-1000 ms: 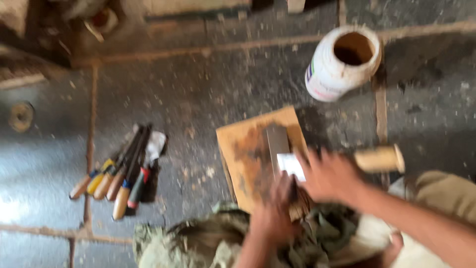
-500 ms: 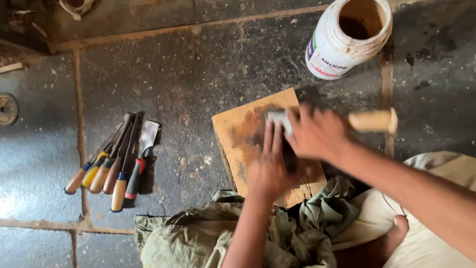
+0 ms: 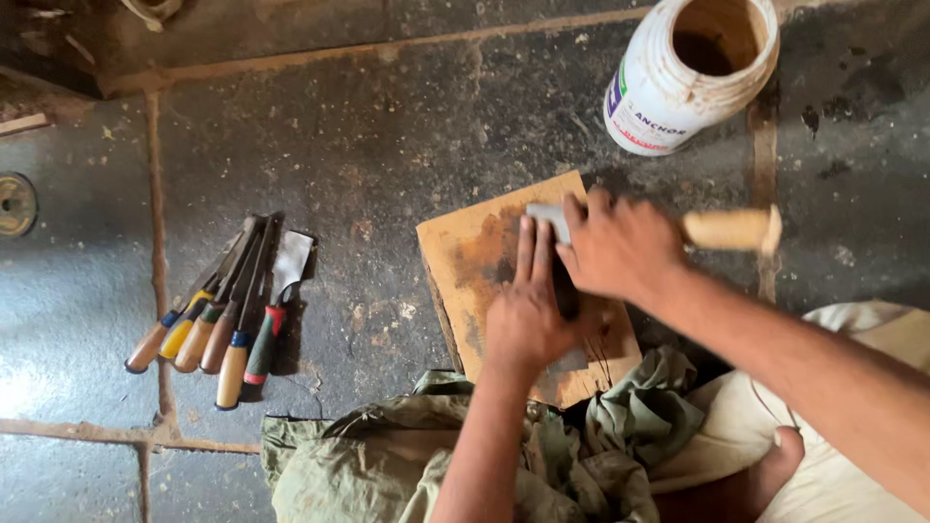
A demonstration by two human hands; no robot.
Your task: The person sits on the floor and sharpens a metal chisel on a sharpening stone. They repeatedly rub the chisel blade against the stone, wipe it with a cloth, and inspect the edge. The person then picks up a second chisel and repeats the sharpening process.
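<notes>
Here, at the centre right of the frame, both hands bear down on a chisel laid flat across a dark sharpening stone (image 3: 565, 291), which sits on a stained wooden board (image 3: 475, 261) on the stone floor (image 3: 387, 136). The right hand (image 3: 620, 247) is clenched around the chisel where the blade meets its pale wooden handle (image 3: 731, 230), and the handle juts out to the right. The left hand (image 3: 528, 310) lies flat, its fingers (image 3: 531, 254) stretched forward and pressing the grey blade (image 3: 545, 217) against the stone. Most of the stone is hidden under the 2 hands.

The step in hand looks like honing the edge, the blade now near the far end of the stone. The next move probably calls for keeping the blade at the same angle and the pressure even, so the edge does not rock or dig in.

A white plastic bucket (image 3: 678, 82) stands open at the upper right. A row of other chisels (image 3: 228, 305) with wooden and coloured handles lies at the middle left. Crumpled green cloth (image 3: 387, 465) fills the lower centre.
</notes>
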